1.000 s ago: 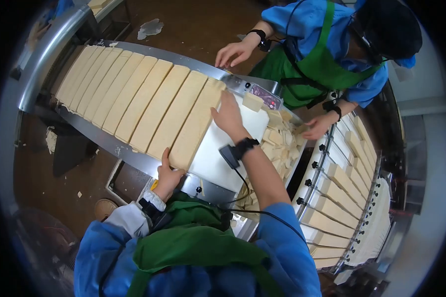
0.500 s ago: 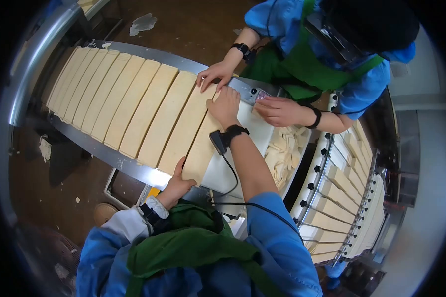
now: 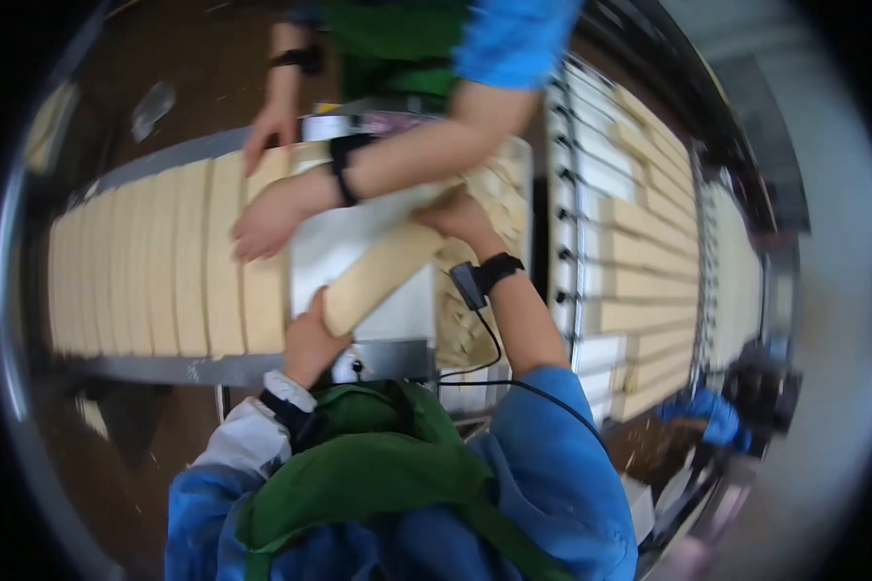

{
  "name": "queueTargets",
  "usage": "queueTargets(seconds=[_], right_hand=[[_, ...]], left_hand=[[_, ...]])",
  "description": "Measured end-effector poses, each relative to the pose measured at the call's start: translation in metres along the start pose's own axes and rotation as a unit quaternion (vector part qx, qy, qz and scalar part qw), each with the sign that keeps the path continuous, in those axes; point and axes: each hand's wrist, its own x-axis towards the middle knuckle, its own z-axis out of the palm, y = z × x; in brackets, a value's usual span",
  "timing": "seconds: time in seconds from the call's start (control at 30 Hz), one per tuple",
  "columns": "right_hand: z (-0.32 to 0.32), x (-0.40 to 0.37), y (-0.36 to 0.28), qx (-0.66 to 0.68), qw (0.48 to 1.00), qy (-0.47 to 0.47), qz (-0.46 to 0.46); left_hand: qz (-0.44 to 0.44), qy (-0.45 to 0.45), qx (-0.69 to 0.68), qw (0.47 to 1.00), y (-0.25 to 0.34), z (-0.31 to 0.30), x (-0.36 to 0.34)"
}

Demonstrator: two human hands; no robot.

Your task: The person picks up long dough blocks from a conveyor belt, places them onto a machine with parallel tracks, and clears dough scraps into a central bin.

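Note:
A long flat dough strip lies diagonally between my two hands, over the white board. My left hand is closed on its near end, thumb along the edge. At the far end my right hand grips the strip, its fingertips partly hidden and blurred. Beneath and beside my right hand are loose dough pieces in a bin. A row of similar dough strips lies side by side on the metal conveyor to the left.
Across from me, a co-worker's hand reaches over the end of the row, and the other hand is at its far edge. On the right, a machine with black knobs carries more dough strips. A cable runs from my right wrist.
The end dough strip has come off the row, moved right and turned diagonal in my hands. My view has swung right. The co-worker's arm has reached left across the board.

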Motion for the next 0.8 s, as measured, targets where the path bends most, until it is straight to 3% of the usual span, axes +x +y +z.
queueTargets(seconds=[0.03, 0.1, 0.17, 0.2, 0.27, 0.3, 0.33, 0.43, 0.47, 0.5, 0.6, 0.67, 0.8], right_hand=[[-0.004, -0.011, 0.015, -0.011, 0.999, -0.048, 0.013], [0.027, -0.028, 0.076, 0.059, 0.983, 0.052, -0.167], [0.004, -0.08, 0.058, -0.102, 0.986, -0.018, -0.131], [0.016, -0.092, 0.067, -0.092, 0.99, -0.003, -0.107], [0.038, -0.114, 0.085, -0.107, 0.987, 0.117, -0.04], [0.033, -0.136, 0.098, -0.098, 0.987, 0.127, -0.02], [0.019, -0.168, 0.107, -0.097, 0.976, 0.195, -0.015], [-0.038, -0.271, 0.148, -0.06, 0.942, 0.331, 0.013], [-0.063, -0.3, 0.167, -0.052, 0.958, 0.273, 0.069], [-0.076, -0.322, 0.193, -0.063, 0.941, 0.328, 0.056], [-0.112, -0.37, 0.283, -0.011, 0.967, 0.228, 0.115], [-0.126, -0.379, 0.323, 0.024, 0.976, 0.17, 0.132], [-0.103, -0.353, 0.418, 0.085, 0.982, 0.16, 0.044]], left_hand=[[0.002, -0.013, 0.0, 1.0, 0.004, -0.002, 0.004], [0.007, -0.022, 0.037, 0.999, 0.002, 0.004, 0.013], [-0.033, -0.029, 0.096, 0.994, 0.016, 0.007, 0.02], [-0.009, -0.046, 0.106, 0.993, 0.014, 0.013, 0.024], [0.055, -0.021, 0.064, 0.996, 0.01, 0.022, 0.033], [0.054, -0.027, 0.037, 0.998, 0.032, 0.024, 0.029], [0.066, -0.041, 0.046, 0.996, 0.057, 0.026, 0.024], [0.184, -0.129, -0.058, 0.973, 0.16, 0.038, 0.002], [0.222, -0.168, -0.083, 0.957, 0.175, 0.055, -0.003], [0.258, -0.205, -0.108, 0.938, 0.189, 0.071, -0.006], [0.243, -0.283, -0.128, 0.919, 0.254, 0.106, -0.041], [0.184, -0.357, -0.198, 0.894, 0.272, 0.136, -0.055], [0.14, -0.379, -0.164, 0.9, 0.312, 0.156, -0.072]])
